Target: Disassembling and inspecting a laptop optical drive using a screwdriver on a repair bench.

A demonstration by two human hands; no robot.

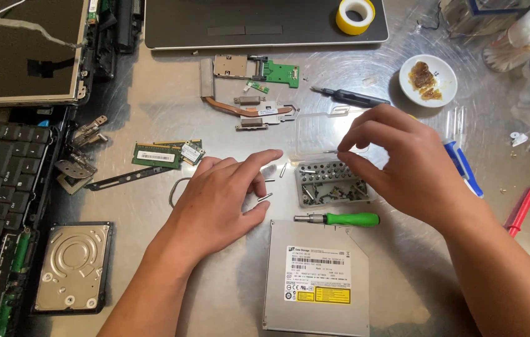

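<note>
right hand (402, 168) over screw tray (330, 183), perhaps pinching screw (332, 151)

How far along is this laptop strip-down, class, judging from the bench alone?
Done: the hard drive, optical drive, memory modules, heat pipe and keyboard already lie out on the table.
In hand: the right hand pinches a small bit over the clear bit case, while the left hand rests by loose bits.
Left: the green screwdriver lies unused, and parts remain unsorted.
</note>
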